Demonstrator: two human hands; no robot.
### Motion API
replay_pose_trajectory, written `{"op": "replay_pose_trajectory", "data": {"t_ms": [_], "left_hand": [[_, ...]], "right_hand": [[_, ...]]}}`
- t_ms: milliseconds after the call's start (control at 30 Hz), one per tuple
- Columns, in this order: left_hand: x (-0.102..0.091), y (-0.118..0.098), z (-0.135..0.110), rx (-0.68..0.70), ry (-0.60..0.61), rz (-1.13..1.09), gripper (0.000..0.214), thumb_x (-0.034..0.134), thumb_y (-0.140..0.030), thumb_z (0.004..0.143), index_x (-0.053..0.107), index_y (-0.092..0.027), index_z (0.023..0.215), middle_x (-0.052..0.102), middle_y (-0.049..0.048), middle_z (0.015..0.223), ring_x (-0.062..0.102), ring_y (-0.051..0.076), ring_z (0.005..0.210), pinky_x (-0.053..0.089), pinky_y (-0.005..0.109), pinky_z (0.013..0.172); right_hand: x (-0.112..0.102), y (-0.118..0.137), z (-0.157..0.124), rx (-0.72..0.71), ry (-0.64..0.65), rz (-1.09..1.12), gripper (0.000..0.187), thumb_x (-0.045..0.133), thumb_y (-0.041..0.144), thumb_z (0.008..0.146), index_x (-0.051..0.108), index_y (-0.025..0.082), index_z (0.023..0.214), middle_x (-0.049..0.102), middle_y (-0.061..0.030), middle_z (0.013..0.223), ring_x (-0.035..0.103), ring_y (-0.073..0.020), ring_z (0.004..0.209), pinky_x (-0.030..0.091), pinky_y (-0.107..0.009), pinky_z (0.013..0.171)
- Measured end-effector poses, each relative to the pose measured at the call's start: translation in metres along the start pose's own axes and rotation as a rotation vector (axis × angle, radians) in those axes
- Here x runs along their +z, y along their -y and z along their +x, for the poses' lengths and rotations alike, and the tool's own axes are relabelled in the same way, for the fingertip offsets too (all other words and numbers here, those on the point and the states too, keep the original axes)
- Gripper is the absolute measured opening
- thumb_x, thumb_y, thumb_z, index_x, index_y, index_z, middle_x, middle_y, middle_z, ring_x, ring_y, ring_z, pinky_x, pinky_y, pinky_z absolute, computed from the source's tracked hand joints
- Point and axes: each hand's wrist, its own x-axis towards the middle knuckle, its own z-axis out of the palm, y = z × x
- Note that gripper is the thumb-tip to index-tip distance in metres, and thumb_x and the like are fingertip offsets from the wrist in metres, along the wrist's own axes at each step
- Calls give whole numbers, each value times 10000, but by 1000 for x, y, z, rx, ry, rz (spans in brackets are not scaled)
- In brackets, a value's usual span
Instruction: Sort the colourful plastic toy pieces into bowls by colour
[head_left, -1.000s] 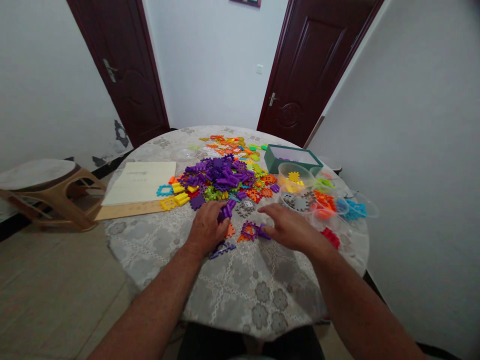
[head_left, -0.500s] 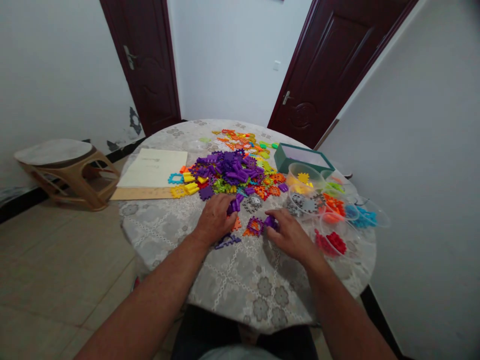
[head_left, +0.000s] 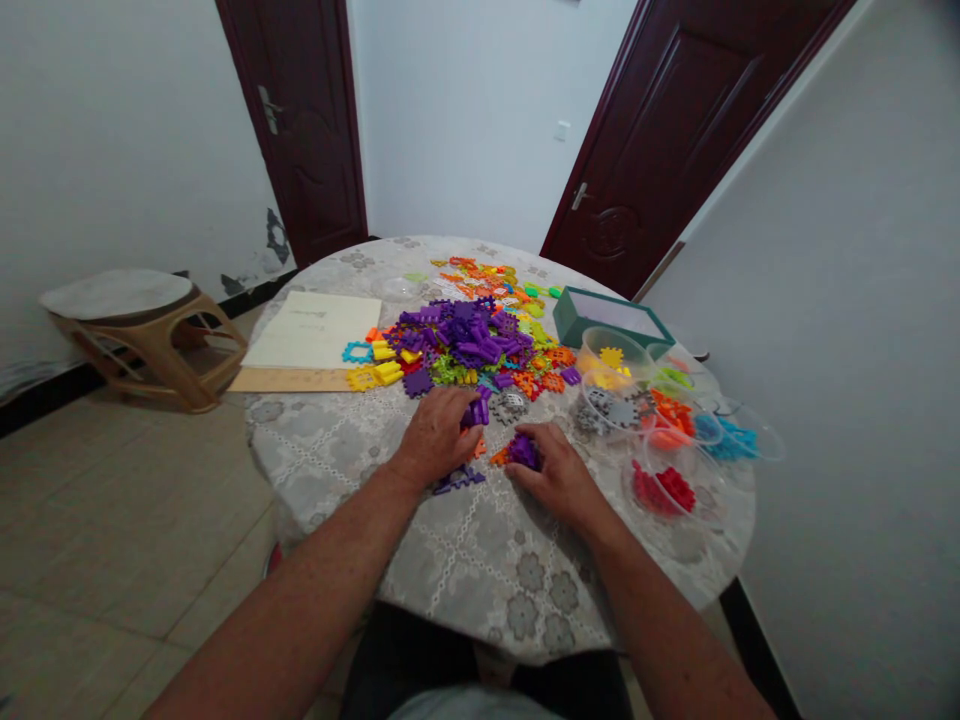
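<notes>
A heap of interlocking plastic pieces, mostly purple with orange, yellow and green among them, covers the middle of a round table with a patterned cloth. My left hand rests near the heap's front edge, fingers closed on purple pieces. My right hand lies close beside it, fingers curled on a purple piece at the fingertips. Another purple piece lies on the cloth under my left wrist.
Clear plastic bowls at the right hold sorted pieces: yellow, grey, orange, red, blue. A green box stands behind them. A paper sheet and wooden ruler lie left. A stool stands on the floor at left.
My right hand has drawn in leftward and closed on a purple piece, coming nearer my left hand. The camera has shifted, so the table sits further right in view.
</notes>
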Motion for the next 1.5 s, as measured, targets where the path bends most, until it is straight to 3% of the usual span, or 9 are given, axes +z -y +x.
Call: {"op": "replay_pose_trajectory", "data": {"t_ms": [367,500,667,800,933,1100,1200,1367,1500], "left_hand": [[-5,-9,-2,70,9,-83,600,756,-238,863,562,-191,1429,713,141,1277,643,302,1156,516,500,1055],[-6,-11,-2,111,24,-97,570,765,-316,896,577,-214,1424,734,128,1219,650,306,1147,529,498,1038],[-6,-15,-2,173,9,-98,536,751,-369,917,596,-242,1414,740,112,1161,660,290,1108,557,473,1004],[-7,-19,0,223,39,-96,494,730,-316,927,607,-252,1401,748,102,1146,665,278,1103,568,443,986],[-7,-21,2,249,89,-78,427,721,-355,943,625,-251,1346,754,91,1116,668,271,1073,573,425,955],[-9,-20,1,238,26,-76,385,721,-425,939,639,-248,1271,736,107,1169,683,277,1110,575,431,968],[-11,-16,0,166,-90,-19,292,668,-366,970,627,-239,1230,719,113,1161,680,274,1098,567,443,987],[-9,-4,1,7,-221,196,97,555,-223,990,618,-232,1064,708,87,996,661,271,972,545,434,896],[-7,1,1,-85,-142,382,55,570,-200,950,613,-232,956,690,70,883,627,271,833,489,407,751]], "right_hand": [[-1,-12,1,193,-195,243,391,602,315,848,626,223,1227,632,-12,978,571,-196,803,463,-314,755],[4,-2,4,197,-222,371,418,627,326,846,621,241,1256,685,-35,1090,605,-207,838,490,-327,791],[9,7,7,170,-161,532,464,647,315,840,629,255,1300,702,-48,1200,653,-240,1029,507,-371,945],[13,9,8,166,-62,700,455,665,352,865,637,254,1309,715,-47,1146,669,-218,906,537,-334,791],[17,11,9,231,-43,723,403,743,365,844,663,239,1219,694,-11,929,609,-164,706,494,-277,626],[14,11,10,281,-80,757,389,773,354,809,676,240,1168,684,-2,899,604,-150,660,495,-265,587],[0,15,5,308,-96,732,401,767,322,799,686,249,1185,700,-9,913,622,-160,671,505,-270,578],[-57,31,4,152,109,480,352,679,225,865,730,269,1210,731,-19,972,657,-167,740,544,-277,623],[-114,22,56,80,75,325,351,672,158,827,751,236,1160,730,-11,912,637,-132,675,535,-244,603]]}}
